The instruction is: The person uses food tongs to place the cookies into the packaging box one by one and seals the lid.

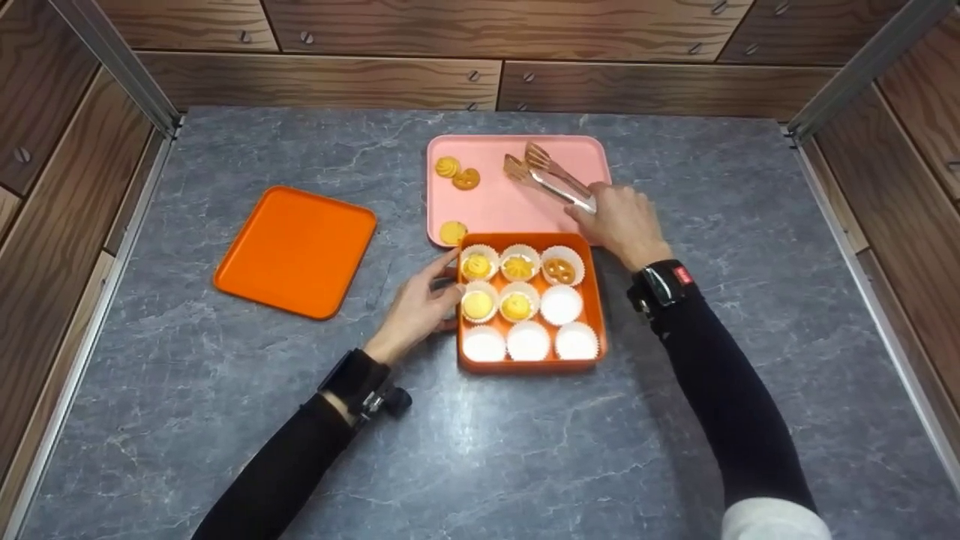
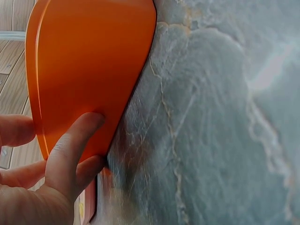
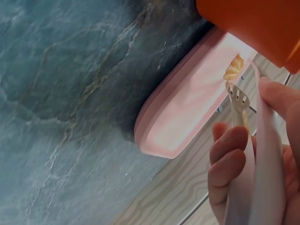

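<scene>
An orange box holds white paper cups in rows. Cookies lie in all cups of its far row, the last a pretzel-shaped cookie, and in the left and middle cups of the middle row. The near-row cups are bare, as is the middle row's right cup. My left hand touches the box's left wall, its fingertips against the orange side. My right hand grips metal tongs with brown slotted tips, parted over the pink tray. No cookie sits between the tips.
Two cookies, one round and one pretzel-shaped, lie at the tray's far left; another cookie lies by its near-left corner. An orange lid rests on the grey marbled table at left. Wood-patterned panels enclose the back and sides.
</scene>
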Tool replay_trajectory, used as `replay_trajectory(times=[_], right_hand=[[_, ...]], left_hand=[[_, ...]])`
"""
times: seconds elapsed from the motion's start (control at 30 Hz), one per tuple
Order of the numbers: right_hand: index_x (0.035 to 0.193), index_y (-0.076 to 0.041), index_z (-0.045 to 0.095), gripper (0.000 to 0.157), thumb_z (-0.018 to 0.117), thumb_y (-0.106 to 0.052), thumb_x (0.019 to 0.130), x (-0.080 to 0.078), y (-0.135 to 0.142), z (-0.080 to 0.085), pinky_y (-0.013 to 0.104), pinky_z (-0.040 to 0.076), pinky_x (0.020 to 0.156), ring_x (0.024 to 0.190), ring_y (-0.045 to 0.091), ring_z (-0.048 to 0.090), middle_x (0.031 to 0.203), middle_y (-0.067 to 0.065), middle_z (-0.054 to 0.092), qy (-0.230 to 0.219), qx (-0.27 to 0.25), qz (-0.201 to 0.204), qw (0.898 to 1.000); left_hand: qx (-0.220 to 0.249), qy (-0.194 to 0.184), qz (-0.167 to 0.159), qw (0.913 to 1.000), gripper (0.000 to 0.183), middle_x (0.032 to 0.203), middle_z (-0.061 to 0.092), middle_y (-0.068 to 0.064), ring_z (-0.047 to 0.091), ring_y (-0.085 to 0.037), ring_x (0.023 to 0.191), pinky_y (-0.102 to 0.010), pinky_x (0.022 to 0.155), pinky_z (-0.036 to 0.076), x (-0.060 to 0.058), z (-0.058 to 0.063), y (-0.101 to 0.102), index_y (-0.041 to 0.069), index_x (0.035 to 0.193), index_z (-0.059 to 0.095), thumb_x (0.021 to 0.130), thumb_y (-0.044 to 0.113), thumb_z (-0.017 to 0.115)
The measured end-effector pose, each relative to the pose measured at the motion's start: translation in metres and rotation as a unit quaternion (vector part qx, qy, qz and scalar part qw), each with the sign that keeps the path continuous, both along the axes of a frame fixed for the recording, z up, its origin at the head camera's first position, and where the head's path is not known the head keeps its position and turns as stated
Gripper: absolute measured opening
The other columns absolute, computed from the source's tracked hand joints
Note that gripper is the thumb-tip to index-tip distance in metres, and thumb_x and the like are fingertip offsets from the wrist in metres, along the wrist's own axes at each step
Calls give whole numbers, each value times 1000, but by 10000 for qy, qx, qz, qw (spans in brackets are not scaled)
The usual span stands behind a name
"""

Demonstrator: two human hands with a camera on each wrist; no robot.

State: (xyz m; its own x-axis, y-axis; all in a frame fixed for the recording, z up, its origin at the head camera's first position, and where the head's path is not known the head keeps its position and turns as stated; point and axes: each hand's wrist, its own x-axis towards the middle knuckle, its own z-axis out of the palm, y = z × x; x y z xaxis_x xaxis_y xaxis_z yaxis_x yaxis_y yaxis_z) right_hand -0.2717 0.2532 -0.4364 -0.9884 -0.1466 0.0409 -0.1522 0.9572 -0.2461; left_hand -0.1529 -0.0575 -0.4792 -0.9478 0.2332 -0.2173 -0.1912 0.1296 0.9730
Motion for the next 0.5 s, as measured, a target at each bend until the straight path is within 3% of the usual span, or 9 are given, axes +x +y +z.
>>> replay_trajectory(times=[0.27,0.5], right_hand=[[109,3,69,46,68,-42,99,1,-6,-3,61,56,69,80,48,67,87,25,67,374,355,142,9986],[108,-1,69,42,69,-41,99,4,4,-5,59,55,64,76,44,66,85,21,67,472,276,311,9980]], left_hand=[[57,35,55,10000,66,145,52,-16,69,-27,112,-41,71,66,1,-1,1,23,160,42,98,12,64],[102,-20,52,9999,66,146,52,-16,68,-28,115,-39,73,66,0,0,1,23,160,42,99,12,64]])
